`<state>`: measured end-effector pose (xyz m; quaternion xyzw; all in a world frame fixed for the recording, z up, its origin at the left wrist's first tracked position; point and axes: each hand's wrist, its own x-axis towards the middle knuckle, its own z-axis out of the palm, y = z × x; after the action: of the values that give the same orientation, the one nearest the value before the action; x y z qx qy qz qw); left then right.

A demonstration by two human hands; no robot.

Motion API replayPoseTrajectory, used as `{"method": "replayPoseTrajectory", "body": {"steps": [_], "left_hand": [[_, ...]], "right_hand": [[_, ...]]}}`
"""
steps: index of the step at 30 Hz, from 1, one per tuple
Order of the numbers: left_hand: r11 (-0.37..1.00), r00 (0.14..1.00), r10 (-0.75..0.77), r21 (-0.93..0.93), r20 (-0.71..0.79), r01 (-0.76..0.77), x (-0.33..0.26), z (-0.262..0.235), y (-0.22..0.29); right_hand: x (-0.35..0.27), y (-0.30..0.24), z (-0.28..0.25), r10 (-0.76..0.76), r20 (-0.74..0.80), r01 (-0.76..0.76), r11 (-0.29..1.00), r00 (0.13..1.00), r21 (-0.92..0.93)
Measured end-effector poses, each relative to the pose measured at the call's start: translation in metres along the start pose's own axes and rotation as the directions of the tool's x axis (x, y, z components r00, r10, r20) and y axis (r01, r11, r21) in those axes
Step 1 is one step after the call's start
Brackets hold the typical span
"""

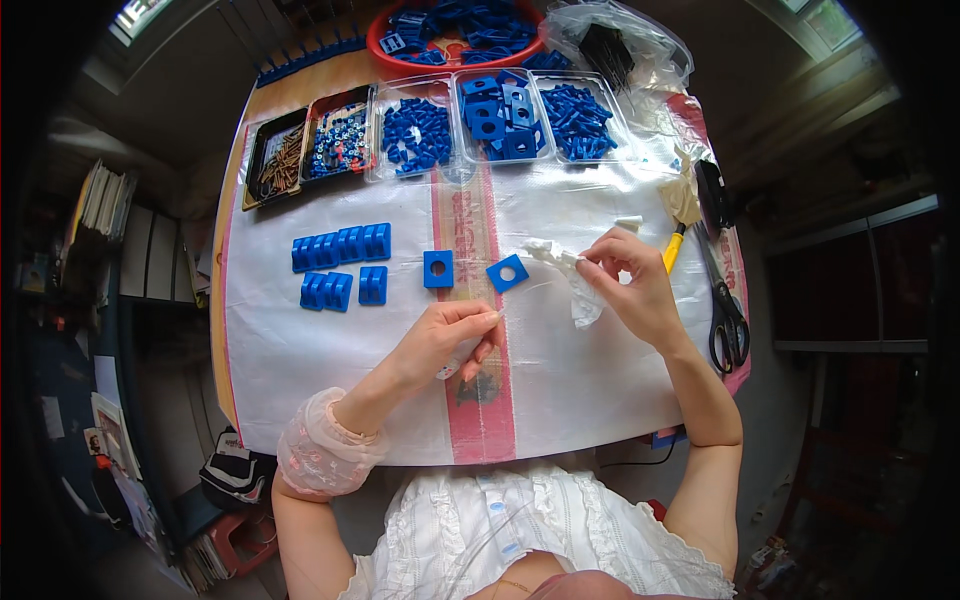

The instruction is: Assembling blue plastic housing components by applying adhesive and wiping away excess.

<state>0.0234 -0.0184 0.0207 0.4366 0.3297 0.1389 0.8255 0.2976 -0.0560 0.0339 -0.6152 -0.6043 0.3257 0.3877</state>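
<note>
My left hand (450, 340) is held over the middle of the table, thumb and forefinger pinched together. A small pale tip shows at those fingertips; what it belongs to is too small to make out. On the right, my right hand (635, 285) pinches the edge of a crumpled white tissue (583, 303), which lies spread toward the left. Between and beyond my hands sit two blue square pieces with round holes, one straight (438, 283) and one turned askew (500, 286). Farther left, blue ridged blocks (341, 245) stand in two short rows.
Along the back are a black tray of screws (278, 165), a tray of small metal parts (340, 135) and clear trays of blue parts (415, 135). Behind them stands a red basin (375, 45). Black scissors (728, 330) and a yellow-handled tool (674, 248) lie at the right edge.
</note>
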Motion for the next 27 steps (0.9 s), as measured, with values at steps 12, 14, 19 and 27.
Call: {"method": "replayPoseTrajectory", "body": {"steps": [12,14,19,27], "left_hand": [[1.000,1.000,0.015,0.009,0.016,-0.015,0.001,-0.001,-0.004],[1.000,1.000,0.005,0.021,0.014,-0.006,0.002,0.000,-0.001],[0.999,1.000,0.011,0.044,0.004,-0.011,0.001,0.001,-0.001],[1.000,1.000,0.011,0.028,0.012,-0.011,0.002,-0.001,-0.004]], "right_hand": [[-0.006,-0.004,0.007,-0.044,-0.082,0.058,0.982,0.996,0.177],[-0.004,-0.004,0.008,-0.077,-0.116,0.096,0.981,0.990,0.168],[-0.010,-0.011,0.013,-0.131,-0.082,0.147,0.959,0.988,0.243],[-0.015,-0.017,0.018,-0.202,-0.020,0.201,0.953,0.979,0.226]]}}
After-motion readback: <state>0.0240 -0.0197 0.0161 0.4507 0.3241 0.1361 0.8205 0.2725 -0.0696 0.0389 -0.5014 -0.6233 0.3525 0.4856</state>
